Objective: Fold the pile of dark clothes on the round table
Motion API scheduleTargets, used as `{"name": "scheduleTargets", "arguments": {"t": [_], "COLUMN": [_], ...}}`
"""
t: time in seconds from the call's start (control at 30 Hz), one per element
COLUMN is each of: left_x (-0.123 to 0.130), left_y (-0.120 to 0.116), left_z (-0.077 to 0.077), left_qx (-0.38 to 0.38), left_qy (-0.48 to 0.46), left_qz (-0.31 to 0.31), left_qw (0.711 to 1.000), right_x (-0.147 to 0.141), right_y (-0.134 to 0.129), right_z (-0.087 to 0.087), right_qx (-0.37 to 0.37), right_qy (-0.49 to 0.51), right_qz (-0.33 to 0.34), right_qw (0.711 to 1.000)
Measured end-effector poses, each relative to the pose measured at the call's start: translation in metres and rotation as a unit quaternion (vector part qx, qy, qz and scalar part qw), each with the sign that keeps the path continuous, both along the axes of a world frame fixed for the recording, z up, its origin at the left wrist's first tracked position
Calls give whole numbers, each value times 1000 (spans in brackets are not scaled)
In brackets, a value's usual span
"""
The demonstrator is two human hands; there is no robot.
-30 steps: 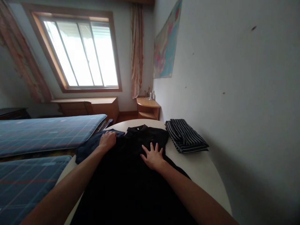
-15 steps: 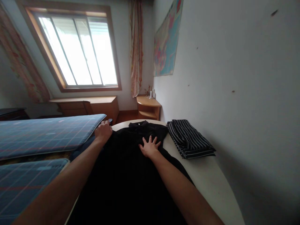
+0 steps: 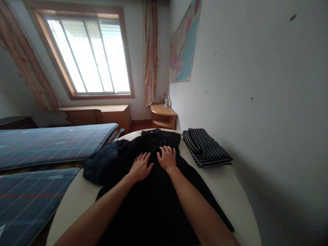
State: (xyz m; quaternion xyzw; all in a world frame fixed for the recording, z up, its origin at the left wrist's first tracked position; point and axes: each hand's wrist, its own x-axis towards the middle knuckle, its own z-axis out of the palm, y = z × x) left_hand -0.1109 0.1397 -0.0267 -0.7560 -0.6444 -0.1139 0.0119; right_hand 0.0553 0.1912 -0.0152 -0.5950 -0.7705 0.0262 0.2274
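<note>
1. From my remote seat I see the black garment [image 3: 151, 208] spread over the middle of the pale, rounded table [image 3: 241, 205]; its collar lies near the far edge, its body runs toward the camera (so dark there that I cannot make out any folds).
2. I have the left hand [image 3: 140, 167] palm down on the garment; its fingers are extended and slightly parted, its thumb points inward, and it has hold of nothing that I can see.
3. I have the right hand [image 3: 167, 159] just beside it, a little nearer the collar; it rests on the cloth too, fingers loosely spread and slightly bent, with nothing gripped that I can see.
4. Left of the garment, against it, I find a navy cloth [image 3: 99, 164]; on the right, near the wall [image 3: 276, 136], sits a folded black-and-white striped cloth [image 3: 206, 148].
5. Farther left I see two plaid mattresses [image 3: 51, 141]; beyond the table stand a wooden desk [image 3: 115, 108] under a window [image 3: 89, 58] and a corner shelf [image 3: 164, 110].
</note>
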Motion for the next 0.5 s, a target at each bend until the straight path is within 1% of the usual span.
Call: {"name": "scheduleTargets", "arguments": {"t": [0.07,0.13,0.23,0.3,0.37,0.43,0.5], "left_x": [-1,0,4,7,9,10,9], "left_y": [-8,-18,-33,-42,-49,-53,-54], "left_z": [-1,2,5,4,0,-3,-4], "left_qx": [-15,-26,-18,-7,-9,-18,-19], "left_qy": [6,18,32,32,23,8,-9], "left_qz": [8,8,-10,-26,-29,-23,-15], "left_qw": [1000,999,999,999,999,1000,1000], "right_x": [4,8,13,18,25,35,45], "right_y": [-11,-23,-38,-45,-51,-57,-63], "right_z": [-1,-1,1,3,6,7,7], "right_qx": [-13,-41,-109,-157,-198,-201,-157], "right_qy": [-13,-38,-69,-74,-79,-80,-67], "right_qz": [7,17,17,21,43,69,84], "right_qw": [1000,998,991,985,976,974,982]}}
